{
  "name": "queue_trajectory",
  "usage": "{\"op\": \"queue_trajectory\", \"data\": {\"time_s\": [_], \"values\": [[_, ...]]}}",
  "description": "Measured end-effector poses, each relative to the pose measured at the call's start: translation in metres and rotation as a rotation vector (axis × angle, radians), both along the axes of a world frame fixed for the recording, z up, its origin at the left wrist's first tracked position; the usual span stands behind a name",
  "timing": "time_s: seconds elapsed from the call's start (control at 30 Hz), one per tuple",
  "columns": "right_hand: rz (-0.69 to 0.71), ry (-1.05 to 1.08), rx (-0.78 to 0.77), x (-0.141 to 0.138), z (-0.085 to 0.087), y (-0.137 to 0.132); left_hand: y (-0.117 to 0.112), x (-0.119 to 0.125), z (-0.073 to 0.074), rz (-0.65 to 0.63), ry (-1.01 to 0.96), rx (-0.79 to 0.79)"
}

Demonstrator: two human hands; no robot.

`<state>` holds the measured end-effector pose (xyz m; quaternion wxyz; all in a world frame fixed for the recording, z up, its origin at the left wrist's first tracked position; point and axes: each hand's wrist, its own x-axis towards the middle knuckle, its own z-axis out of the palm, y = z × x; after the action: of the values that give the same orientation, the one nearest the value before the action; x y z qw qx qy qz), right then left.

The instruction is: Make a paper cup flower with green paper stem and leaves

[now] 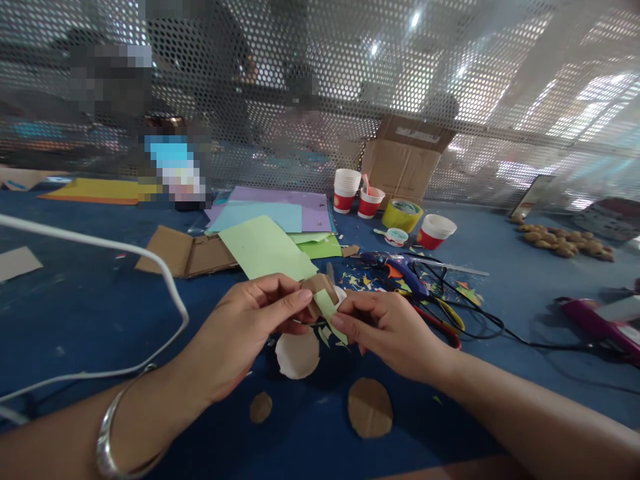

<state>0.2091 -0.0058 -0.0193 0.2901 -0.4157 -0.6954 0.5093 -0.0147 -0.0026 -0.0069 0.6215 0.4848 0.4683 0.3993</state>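
Between the fingers of my left hand (263, 310) is a small brown cardboard piece (314, 287). A narrow light green paper strip (327, 308) lies against its face. My right hand (385, 327) pinches the strip near its lower end; some of the fingertips are hidden behind it. Just below my hands a white paper disc (298, 353) rests on the blue table. Nearer to me lie a large cardboard disc (371, 407) and a small cardboard disc (261, 407). Light green paper sheets (270, 250) are spread just beyond my left hand.
Beyond my right hand are a blue glue gun (407, 273), scissors (445, 320) and paper scraps. Paper cups (347, 193), yellow tape (401, 217) and a cardboard box (405, 160) stand at the back. A white cable (170, 280) curves across the left; peanuts (563, 240) lie right.
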Motion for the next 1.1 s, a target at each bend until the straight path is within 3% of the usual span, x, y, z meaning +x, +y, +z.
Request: {"op": "queue_trajectory", "data": {"time_s": [1.1], "values": [[-0.056,-0.001,-0.098,0.0009,0.0007,0.0033,-0.0029,0.0010,0.0023,-0.079,0.082,0.098]]}}
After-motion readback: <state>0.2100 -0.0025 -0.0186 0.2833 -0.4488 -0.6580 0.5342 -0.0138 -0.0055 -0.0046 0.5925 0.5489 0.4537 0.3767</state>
